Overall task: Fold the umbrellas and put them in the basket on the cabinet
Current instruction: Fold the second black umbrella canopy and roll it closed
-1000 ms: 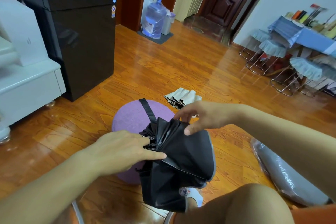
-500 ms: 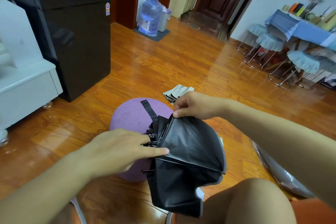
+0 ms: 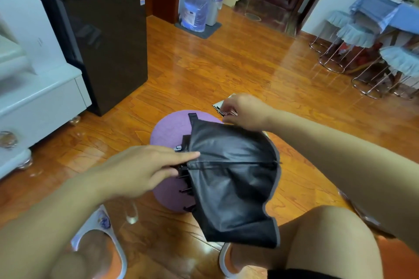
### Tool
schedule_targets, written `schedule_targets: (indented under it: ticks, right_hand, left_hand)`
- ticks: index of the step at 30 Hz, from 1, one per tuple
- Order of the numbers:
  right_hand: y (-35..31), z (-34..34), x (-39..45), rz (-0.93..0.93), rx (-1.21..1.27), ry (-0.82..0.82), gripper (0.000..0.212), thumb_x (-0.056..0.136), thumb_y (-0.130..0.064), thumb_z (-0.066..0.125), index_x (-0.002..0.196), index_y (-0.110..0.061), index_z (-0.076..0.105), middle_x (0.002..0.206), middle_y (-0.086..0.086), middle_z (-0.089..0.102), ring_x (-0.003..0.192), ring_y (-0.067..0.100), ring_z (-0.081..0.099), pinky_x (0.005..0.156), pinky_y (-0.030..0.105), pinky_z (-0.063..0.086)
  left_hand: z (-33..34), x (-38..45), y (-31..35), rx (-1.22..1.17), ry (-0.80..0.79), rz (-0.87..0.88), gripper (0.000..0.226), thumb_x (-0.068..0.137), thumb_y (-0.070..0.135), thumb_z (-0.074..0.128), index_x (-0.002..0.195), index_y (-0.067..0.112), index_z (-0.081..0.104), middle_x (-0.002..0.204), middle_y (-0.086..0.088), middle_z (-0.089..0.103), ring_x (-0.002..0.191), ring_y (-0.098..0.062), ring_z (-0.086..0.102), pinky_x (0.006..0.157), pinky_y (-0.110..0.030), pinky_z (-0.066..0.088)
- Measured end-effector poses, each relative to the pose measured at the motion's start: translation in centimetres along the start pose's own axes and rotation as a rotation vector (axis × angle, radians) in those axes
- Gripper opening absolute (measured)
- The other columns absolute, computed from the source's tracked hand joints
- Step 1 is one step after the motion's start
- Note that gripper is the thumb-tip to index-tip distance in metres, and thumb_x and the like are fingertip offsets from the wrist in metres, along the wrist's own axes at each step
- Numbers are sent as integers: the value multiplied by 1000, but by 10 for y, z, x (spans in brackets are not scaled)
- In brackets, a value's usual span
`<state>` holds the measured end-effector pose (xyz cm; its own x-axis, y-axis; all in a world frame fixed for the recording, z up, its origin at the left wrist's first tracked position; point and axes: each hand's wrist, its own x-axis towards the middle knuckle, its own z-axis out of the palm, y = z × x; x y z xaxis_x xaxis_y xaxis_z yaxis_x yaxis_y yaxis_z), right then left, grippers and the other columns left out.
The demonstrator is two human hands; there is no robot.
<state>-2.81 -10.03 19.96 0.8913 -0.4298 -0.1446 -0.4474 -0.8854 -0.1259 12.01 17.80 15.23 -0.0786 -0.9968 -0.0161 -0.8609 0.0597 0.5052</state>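
A collapsed black umbrella (image 3: 231,179) hangs over a round purple stool (image 3: 172,131), its canopy loose and its ribs showing at the left. My left hand (image 3: 140,170) holds the bundle of ribs, forefinger stretched along the fabric. My right hand (image 3: 244,113) pinches the upper edge of the canopy and pulls a panel out flat. A black strap (image 3: 193,118) sticks up at the top. A second, light-coloured folded umbrella (image 3: 218,106) lies on the floor behind my right hand, mostly hidden. No basket is in view.
A black fridge (image 3: 108,36) and a white cabinet (image 3: 38,88) stand at the left. A water bottle (image 3: 196,4) is by the far door. Stools (image 3: 353,36) and a blue-covered table stand at the right. My knees and slippers are at the bottom; a plastic-wrapped bundle (image 3: 360,210) lies at the right.
My right hand has drawn a canopy panel up and to the right, spreading it flat. My left hand has stayed on the ribs.
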Motion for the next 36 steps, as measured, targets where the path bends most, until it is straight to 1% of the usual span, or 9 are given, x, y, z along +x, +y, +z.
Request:
schedule_targets:
  ticks: [6, 7, 9, 14, 19, 24, 26, 28, 36]
  right_hand:
    - [-6, -33, -60, 243, 493, 531, 9, 98, -24, 63, 105, -24, 67, 88, -7, 64, 77, 9, 57, 69, 25, 45]
    - [-4, -26, -74, 285, 549, 523, 7, 98, -25, 62, 103, -25, 67, 84, -10, 63, 70, 5, 54, 62, 22, 41]
    - [5, -5, -97, 378, 661, 450, 10, 100, -30, 61, 107, -27, 67, 85, -12, 64, 70, 2, 54, 59, 20, 37]
    - [17, 30, -122, 456, 859, 210, 54, 95, -54, 60, 144, -34, 51, 143, -13, 54, 129, 7, 51, 106, 32, 41]
    - [14, -1, -116, 351, 1009, 218, 49, 93, -32, 71, 140, -26, 56, 112, 9, 73, 107, 16, 66, 92, 33, 47]
    - [14, -25, -115, 179, 1007, -71, 58, 93, -7, 70, 143, -29, 53, 112, 10, 76, 109, 15, 69, 94, 27, 52]
    - [10, -30, -108, 150, 918, -103, 45, 90, 1, 70, 128, -22, 67, 99, 8, 74, 95, 13, 66, 87, 29, 48]
    - [10, -37, -102, 135, 900, -74, 29, 85, -4, 76, 108, -22, 78, 88, 14, 62, 85, 22, 55, 84, 38, 39]
    - [0, -77, -81, -6, 626, 231, 10, 77, -22, 84, 77, -30, 77, 78, -1, 57, 71, 12, 50, 68, 29, 40]
  left_hand:
    - [-11, 8, -20, -260, 203, -276, 59, 104, 26, 57, 140, 69, 37, 110, 5, 74, 95, 8, 66, 85, -20, 53]
    - [-12, 10, -22, -352, 263, -307, 57, 104, 23, 58, 141, 63, 41, 120, -8, 67, 103, 13, 56, 82, -11, 51]
    - [-13, 11, -22, -497, 331, -363, 55, 104, 21, 57, 140, 60, 44, 85, -11, 74, 54, -5, 50, 61, -13, 50]
    - [-19, 8, -17, -618, 357, -399, 54, 103, 17, 59, 143, 52, 47, 81, 1, 75, 63, -11, 63, 60, -29, 54]
    - [-18, 9, -14, -617, 358, -417, 54, 103, 17, 59, 147, 46, 48, 78, 2, 75, 61, -10, 61, 60, -27, 54]
    - [-11, 15, -16, -433, 346, -421, 55, 102, 20, 58, 145, 52, 46, 74, -5, 74, 110, -6, 57, 75, -22, 43]
    - [-6, 17, -21, -400, 333, -405, 55, 101, 23, 59, 142, 57, 47, 122, -3, 65, 124, -15, 49, 85, -22, 47]
    - [-1, 19, -31, -329, 291, -367, 57, 101, 32, 58, 136, 73, 40, 95, 9, 45, 88, -12, 36, 82, -28, 47]
    - [0, 17, -33, -204, 203, -283, 60, 100, 39, 54, 135, 80, 28, 90, 5, 48, 46, -8, 37, 68, -37, 56]
